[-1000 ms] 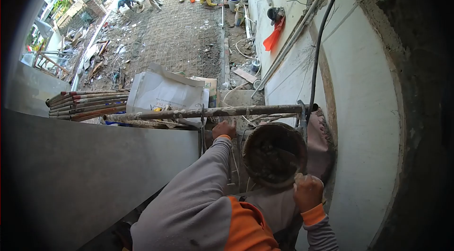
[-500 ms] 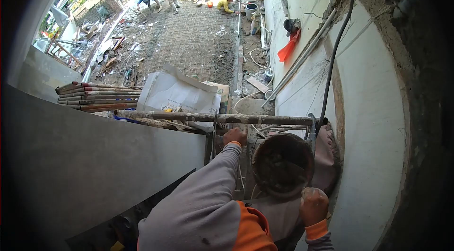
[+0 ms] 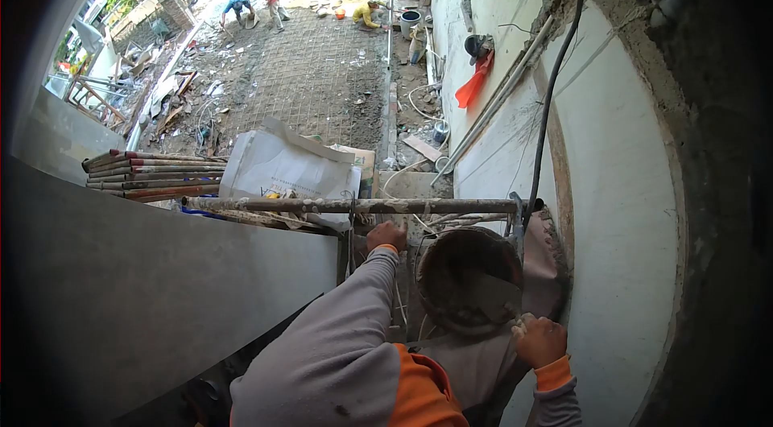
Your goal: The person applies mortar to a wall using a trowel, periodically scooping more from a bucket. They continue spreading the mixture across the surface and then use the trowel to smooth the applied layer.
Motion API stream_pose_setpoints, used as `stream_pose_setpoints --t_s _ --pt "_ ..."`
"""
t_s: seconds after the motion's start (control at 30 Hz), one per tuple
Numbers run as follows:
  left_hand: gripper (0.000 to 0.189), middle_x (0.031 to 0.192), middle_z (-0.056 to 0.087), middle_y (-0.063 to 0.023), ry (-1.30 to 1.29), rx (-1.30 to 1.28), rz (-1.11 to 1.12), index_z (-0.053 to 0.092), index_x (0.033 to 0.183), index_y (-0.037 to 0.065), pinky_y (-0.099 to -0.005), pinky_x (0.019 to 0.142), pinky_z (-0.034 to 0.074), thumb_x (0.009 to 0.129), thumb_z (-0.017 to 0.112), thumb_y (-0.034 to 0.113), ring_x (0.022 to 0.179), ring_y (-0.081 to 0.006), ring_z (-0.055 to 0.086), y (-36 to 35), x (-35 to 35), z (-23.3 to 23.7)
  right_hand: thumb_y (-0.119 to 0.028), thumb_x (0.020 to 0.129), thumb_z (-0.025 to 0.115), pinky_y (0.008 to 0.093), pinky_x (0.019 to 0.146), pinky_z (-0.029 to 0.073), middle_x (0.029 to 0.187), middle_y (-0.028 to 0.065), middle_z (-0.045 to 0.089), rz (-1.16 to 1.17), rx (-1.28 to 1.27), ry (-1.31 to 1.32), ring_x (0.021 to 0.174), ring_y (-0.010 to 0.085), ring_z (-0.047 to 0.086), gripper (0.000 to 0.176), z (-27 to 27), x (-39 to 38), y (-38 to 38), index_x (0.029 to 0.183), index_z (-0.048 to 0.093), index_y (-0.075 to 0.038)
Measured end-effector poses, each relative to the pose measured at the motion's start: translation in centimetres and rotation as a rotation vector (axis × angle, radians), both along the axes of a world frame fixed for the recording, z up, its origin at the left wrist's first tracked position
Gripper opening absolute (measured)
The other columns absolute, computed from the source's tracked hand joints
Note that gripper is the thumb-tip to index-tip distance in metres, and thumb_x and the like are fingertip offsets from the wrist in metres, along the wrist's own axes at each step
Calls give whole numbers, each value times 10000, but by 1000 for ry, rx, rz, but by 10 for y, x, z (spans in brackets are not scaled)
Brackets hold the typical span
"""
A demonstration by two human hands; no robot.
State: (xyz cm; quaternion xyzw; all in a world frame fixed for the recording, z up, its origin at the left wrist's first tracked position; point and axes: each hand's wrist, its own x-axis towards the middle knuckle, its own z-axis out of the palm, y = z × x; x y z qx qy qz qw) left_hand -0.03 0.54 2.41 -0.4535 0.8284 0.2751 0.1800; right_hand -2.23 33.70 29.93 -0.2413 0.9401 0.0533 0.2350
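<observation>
A dark round bucket (image 3: 431, 286) with grey mortar inside stands below the scaffold pipe (image 3: 403, 206). My right hand (image 3: 541, 342) is closed around the handle of a trowel (image 3: 487, 295), whose flat blade lies inside the bucket over the mortar. To the left of the bucket, my left hand (image 3: 387, 235) forms a fist just under the pipe. What its fingers hold, if anything, is hidden.
Bundled poles (image 3: 153, 173) and a white paper sack (image 3: 290, 168) lie beyond the low wall (image 3: 177, 266). A black cable (image 3: 555, 89) hangs along the right wall. Several people work far below near the steel mesh (image 3: 314, 65).
The trowel blade now shows clearly inside the bucket, and my right hand has turned at its rim. My left hand stays beside the bucket. The whole view has shifted slightly.
</observation>
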Motion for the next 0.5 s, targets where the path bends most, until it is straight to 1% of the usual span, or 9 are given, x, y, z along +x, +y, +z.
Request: stream_pose_setpoints --t_s 0.03,0.13,0.23,0.33,0.43,0.5 --pt "612 1065 673 -194 4 -5 -1 703 1007 48 -418 878 499 897 395 565 1014 -320 647 0 -1 -1 -293 808 663 448 704 505 796 172 652 8 48 21 751 341 662 247 13 -2 -4 884 640 -59" --pt "617 1034 680 -194 3 -37 -1 708 986 47 -419 868 503 898 388 567 989 -326 656 0 0 -6 -281 810 667 428 681 504 792 174 641 8 60 146 737 324 665 237 27 -3 -9 895 641 -62" --pt "615 1025 681 -197 25 -39 -2 709 977 46 -422 860 505 896 393 568 981 -331 658 1 0 -4 -265 807 674 419 661 502 787 160 634 55 115 277 733 313 666 231 -1 3 -10 907 646 -58" --pt "612 1026 680 -198 11 -34 15 705 989 46 -423 858 505 893 399 568 984 -334 656 1 0 0 -258 803 676 424 668 505 772 151 640 57 105 174 729 319 663 224 -27 10 -13 897 651 -56" --pt "612 1030 679 -197 8 -56 -7 699 1009 47 -426 859 504 894 397 567 987 -335 655 1 0 -2 -278 803 671 437 675 508 762 149 652 25 -73 70 722 320 662 239 -18 7 -5 892 658 -56" --pt "615 1053 671 -206 10 -21 11 689 1027 34 -427 883 490 894 413 567 1012 -340 643 1 1 0 -296 807 661 439 690 513 773 154 664 44 -82 46 741 325 665 257 -22 11 4 899 663 -56"
